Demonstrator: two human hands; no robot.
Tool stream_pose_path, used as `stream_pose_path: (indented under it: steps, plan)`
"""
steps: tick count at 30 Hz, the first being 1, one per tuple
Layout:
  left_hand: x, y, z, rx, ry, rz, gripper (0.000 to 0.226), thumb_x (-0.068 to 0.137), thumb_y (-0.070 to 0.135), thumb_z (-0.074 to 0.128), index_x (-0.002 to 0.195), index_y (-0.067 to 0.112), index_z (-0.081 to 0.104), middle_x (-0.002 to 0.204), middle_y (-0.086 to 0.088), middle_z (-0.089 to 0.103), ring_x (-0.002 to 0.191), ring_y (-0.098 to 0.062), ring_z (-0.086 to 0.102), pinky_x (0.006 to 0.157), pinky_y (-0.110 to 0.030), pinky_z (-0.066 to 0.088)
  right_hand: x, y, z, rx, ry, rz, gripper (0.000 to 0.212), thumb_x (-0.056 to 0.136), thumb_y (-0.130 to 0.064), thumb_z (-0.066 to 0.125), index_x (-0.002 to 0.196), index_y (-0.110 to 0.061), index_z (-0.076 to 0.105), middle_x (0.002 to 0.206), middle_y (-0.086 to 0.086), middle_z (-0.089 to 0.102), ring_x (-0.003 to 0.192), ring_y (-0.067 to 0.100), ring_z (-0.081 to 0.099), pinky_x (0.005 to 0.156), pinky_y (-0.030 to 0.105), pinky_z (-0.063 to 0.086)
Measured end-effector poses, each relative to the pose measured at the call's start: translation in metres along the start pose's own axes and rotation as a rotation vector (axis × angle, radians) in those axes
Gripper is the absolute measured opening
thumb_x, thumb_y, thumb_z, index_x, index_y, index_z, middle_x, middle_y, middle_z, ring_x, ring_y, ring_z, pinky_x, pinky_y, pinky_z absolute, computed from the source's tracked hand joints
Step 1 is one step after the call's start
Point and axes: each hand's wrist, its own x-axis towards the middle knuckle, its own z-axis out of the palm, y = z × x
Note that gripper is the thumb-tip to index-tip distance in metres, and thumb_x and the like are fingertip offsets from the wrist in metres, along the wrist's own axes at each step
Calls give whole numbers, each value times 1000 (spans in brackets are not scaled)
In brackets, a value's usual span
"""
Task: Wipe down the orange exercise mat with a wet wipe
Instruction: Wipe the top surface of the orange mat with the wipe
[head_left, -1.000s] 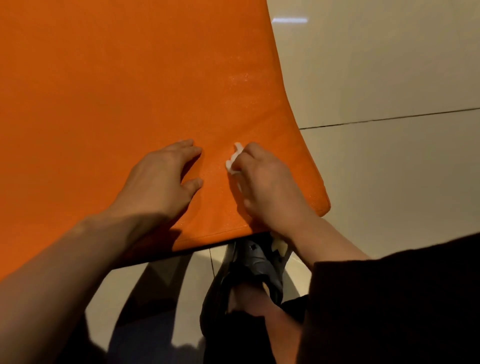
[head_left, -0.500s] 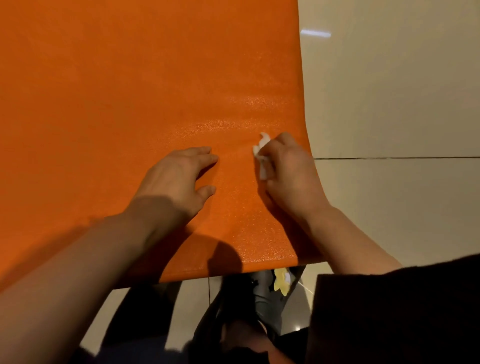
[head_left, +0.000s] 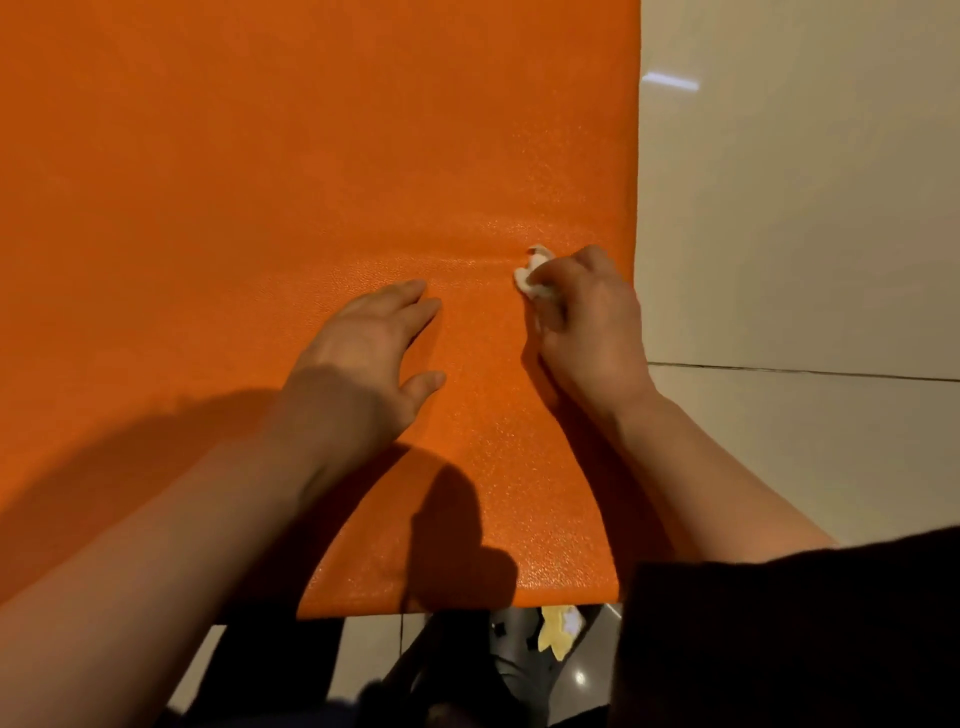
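The orange exercise mat (head_left: 260, 208) lies flat on the floor and fills most of the head view. My right hand (head_left: 587, 322) grips a bunched white wet wipe (head_left: 532, 278) and presses it on the mat close to the right edge. Only a small part of the wipe shows past the fingers. My left hand (head_left: 374, 353) rests flat on the mat a little to the left, fingers straight and spread, holding nothing.
Glossy beige floor tiles (head_left: 805, 234) run along the mat's right side, with a dark grout line. Below the mat's near edge sits a grey shoe with a yellow charm (head_left: 556, 631). A dark sleeve (head_left: 805, 623) covers the lower right.
My right hand has slid the wipe away from me along the mat's right side, away from the near edge. My left hand has shifted forward with it, still flat on the mat.
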Motion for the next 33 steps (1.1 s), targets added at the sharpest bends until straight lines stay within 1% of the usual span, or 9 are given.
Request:
stream_pose_path:
  steps: [3,8,15,19,21,24,27,31,33]
  plan:
    - [10,-4,-2,-10,47,-15,66,90,26,65,148,18,34,158,2,24,145,-18,22,116,-25,13,-2,-22,12,100,21,50,18,87,-8,60,102,-4,69,102,10,56,86,25,58,67,15,29]
    - [26,-7,1,-64,176,-18,62,86,14,69,142,12,45,153,-4,36,141,-23,32,116,-31,21,-2,-35,16,185,-231,-283,22,84,-8,52,92,0,71,88,14,59,81,30,60,66,26,41]
    - [55,-7,-2,-52,227,-9,65,87,16,68,146,14,40,155,-2,32,143,-19,27,119,-34,18,57,-7,20,94,129,-7,19,81,-2,54,94,-1,68,94,17,60,79,33,59,61,18,23]
    - [68,-9,-3,-60,316,18,57,84,8,69,138,9,50,149,-8,42,139,-23,36,115,-30,19,40,-25,33,158,-73,-302,14,82,-3,53,89,1,65,90,17,58,78,32,58,65,31,39]
    - [74,-11,-3,-46,332,44,57,82,6,70,137,7,52,147,-10,45,138,-25,39,116,-35,20,60,-15,28,123,-103,-335,12,82,-2,54,88,1,65,88,17,58,75,32,57,62,32,36]
    - [82,-12,-3,-41,319,53,61,81,6,71,138,8,50,148,-10,43,139,-25,37,117,-44,22,98,5,18,73,129,-144,18,82,-3,52,93,0,67,94,19,61,80,32,58,62,18,22]
    - [91,-11,-7,-36,322,57,63,81,8,72,140,9,49,149,-9,41,140,-24,35,117,-40,17,108,1,22,126,254,-5,17,83,-1,53,93,1,66,95,19,60,82,30,58,63,15,21]
    - [106,-15,-16,-25,315,68,63,83,8,70,141,12,47,151,-7,39,141,-23,33,118,-38,15,88,-20,38,152,55,-301,15,87,-7,53,92,2,64,91,16,57,79,30,56,65,22,31]
    - [115,-15,-22,-11,295,76,63,85,10,68,143,12,45,152,-6,37,142,-22,31,118,-35,12,103,-12,33,128,25,-337,15,89,-8,52,90,2,63,90,18,56,75,32,55,61,27,32]
